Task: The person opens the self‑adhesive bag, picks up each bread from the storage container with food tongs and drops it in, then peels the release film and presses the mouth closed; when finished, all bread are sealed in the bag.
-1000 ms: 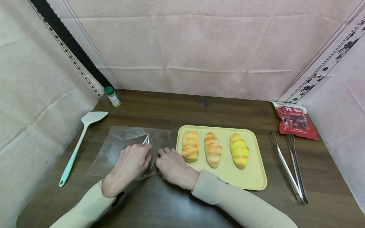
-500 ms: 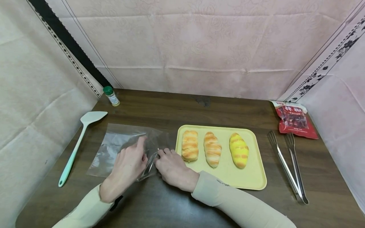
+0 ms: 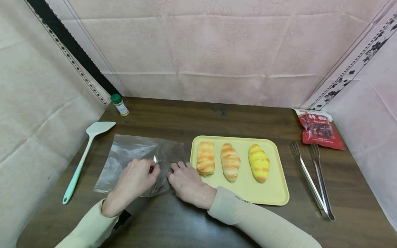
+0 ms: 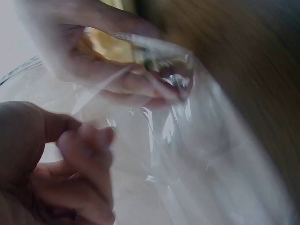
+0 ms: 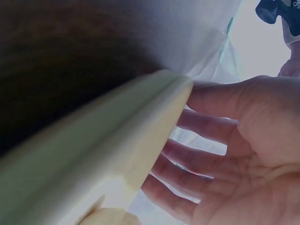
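A clear plastic bag (image 3: 124,155) lies flat on the dark wood table left of the yellow tray (image 3: 245,195). My left hand (image 3: 136,177) is at the bag's right part with curled fingers, thumb and fingertips pinching at the film. In the left wrist view that hand (image 4: 70,173) is blurred beside the raised, shiny film. My right hand (image 3: 189,184) grips the bag's right edge beside the tray's left rim; the hand itself hides its fingertips. In the right wrist view the right hand (image 5: 234,154) is close against the tray's rim (image 5: 117,126).
Three bread rolls (image 3: 230,162) lie on the tray. Metal tongs (image 3: 313,186) and a red snack packet (image 3: 321,131) are at the right. A mint spatula (image 3: 81,163) lies at the left, with a green-capped bottle (image 3: 120,105) behind it. Cloth walls surround the table.
The left index finger stretched forward over the bag half a second ago, then curled back as the hand drew slightly left and nearer. The film shifted a little; the right hand stayed put.
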`<state>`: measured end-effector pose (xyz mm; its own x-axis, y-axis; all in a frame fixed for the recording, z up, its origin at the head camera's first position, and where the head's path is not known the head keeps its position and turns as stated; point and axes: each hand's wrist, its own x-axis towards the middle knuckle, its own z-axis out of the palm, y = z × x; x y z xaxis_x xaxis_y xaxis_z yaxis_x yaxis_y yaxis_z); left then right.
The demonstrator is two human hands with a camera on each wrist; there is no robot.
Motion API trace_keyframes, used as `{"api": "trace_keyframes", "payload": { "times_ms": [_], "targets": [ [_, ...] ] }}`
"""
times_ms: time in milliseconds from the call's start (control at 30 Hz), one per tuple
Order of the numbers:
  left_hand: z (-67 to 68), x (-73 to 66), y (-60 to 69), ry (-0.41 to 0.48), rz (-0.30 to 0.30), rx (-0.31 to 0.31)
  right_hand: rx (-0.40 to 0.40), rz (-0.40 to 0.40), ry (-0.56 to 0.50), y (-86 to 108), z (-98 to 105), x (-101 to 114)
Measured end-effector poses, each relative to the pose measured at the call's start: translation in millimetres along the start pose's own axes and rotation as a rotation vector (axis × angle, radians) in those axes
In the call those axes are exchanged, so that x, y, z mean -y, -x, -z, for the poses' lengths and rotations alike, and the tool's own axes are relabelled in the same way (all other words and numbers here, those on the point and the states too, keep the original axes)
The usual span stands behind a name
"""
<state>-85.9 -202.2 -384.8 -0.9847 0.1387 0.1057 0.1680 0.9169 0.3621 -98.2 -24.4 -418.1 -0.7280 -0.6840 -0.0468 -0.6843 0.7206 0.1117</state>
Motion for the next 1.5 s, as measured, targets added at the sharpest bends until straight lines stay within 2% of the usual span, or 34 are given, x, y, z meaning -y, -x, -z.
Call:
{"api": "trace_keyframes", "payload": {
  "times_ms": [100,133,233,333,367,433,500,600,700,833,1067,1167,1267,1400,1500],
  "targets": [
    [-2.7,2.6,-2.0,0.051,-0.026,0.018,0.011,-0.006,-0.001,0.4,0,0],
    [-9.0,8.6,-2.7,0.056,-0.051,-0.005,0.017,-0.008,-0.004,0.6,0,0],
    [-13.5,11.5,-4.3,0.044,-0.071,-0.029,0.028,-0.014,-0.023,0.5,1,0],
    [-14.3,10.3,-5.7,0.023,-0.062,-0.015,0.030,-0.013,-0.043,-0.8,2,-2],
    [-8.9,4.2,-6.0,0.014,-0.042,0.015,0.029,-0.007,-0.046,-1.8,3,-3],
    [-6.5,1.0,-6.5,0.000,-0.030,0.032,0.044,0.018,-0.044,-4.1,6,-4],
    [-4.1,-1.5,-6.9,-0.015,-0.020,0.041,0.078,0.054,-0.049,-6.6,8,-5],
    [-2.0,-2.8,-6.9,-0.020,-0.024,0.026,0.172,0.102,-0.060,-9.6,10,-3],
    [-1.8,-2.7,-7.9,-0.010,-0.036,0.009,0.244,0.107,-0.081,-11.2,9,-1],
    [-1.8,-3.0,-10.0,0.009,-0.029,0.006,0.249,0.095,-0.100,-10.9,9,-3],
    [-4.6,-1.0,-11.0,0.037,-0.024,0.020,0.112,0.097,-0.123,2.6,15,-11],
    [-7.6,0.6,-12.7,0.052,-0.026,0.024,0.007,0.084,-0.122,12.2,19,-16],
    [-10.4,2.1,-13.8,0.063,-0.031,0.016,-0.139,0.069,-0.141,25.3,23,-23],
    [-13.6,3.8,-13.3,0.074,-0.049,0.006,-0.313,0.024,-0.242,46.5,30,-34],
    [-15.6,5.0,-12.4,0.074,-0.050,0.002,-0.394,-0.017,-0.330,62.9,36,-44]
  ]
}}
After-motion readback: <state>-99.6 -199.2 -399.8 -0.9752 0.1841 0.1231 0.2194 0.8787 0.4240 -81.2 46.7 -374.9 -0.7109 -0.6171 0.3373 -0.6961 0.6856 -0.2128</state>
